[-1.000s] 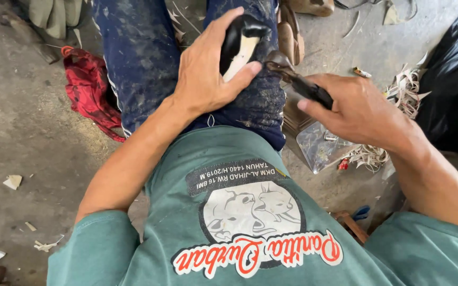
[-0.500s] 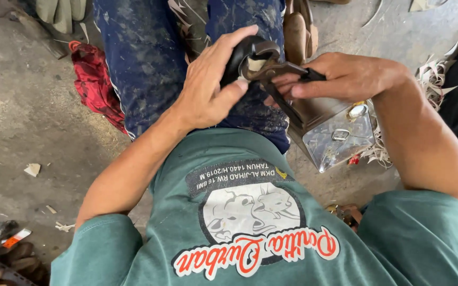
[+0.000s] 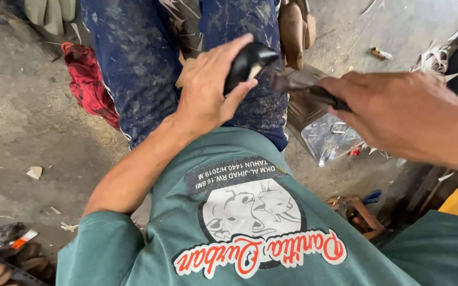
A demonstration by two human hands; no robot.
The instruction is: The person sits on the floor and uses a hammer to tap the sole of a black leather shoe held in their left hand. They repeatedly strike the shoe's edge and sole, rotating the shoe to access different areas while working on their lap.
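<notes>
Left hand [image 3: 208, 92] wrapped around black glossy shoe [image 3: 247, 63], fingers curled over its top, thumb underneath, shoe pressed down on right thigh of blue stained trousers [image 3: 144, 69]. Pale patch visible on shoe's underside near thumb. Right hand [image 3: 398, 114] closed in a fist around dark handle of pincers [image 3: 303, 87], tool head blurred, pointing at shoe, just beside it; contact between tool and shoe not discernible. Shoe sits at knee level, between the two hands, above green printed shirt [image 3: 239, 222].

Around legs, on concrete floor [image 3: 17, 127]: red cloth [image 3: 88, 85] just beside left leg, toward floor's left side. Wooden shoe last [image 3: 292, 32] near top edge, right of the knee. Clear plastic bag [image 3: 329, 137] with small metal bits below right hand. Pale leather scraps [image 3: 436, 55] toward top right corner. Small wooden stool piece [image 3: 359, 212] lower right, partly hidden by shirt.
</notes>
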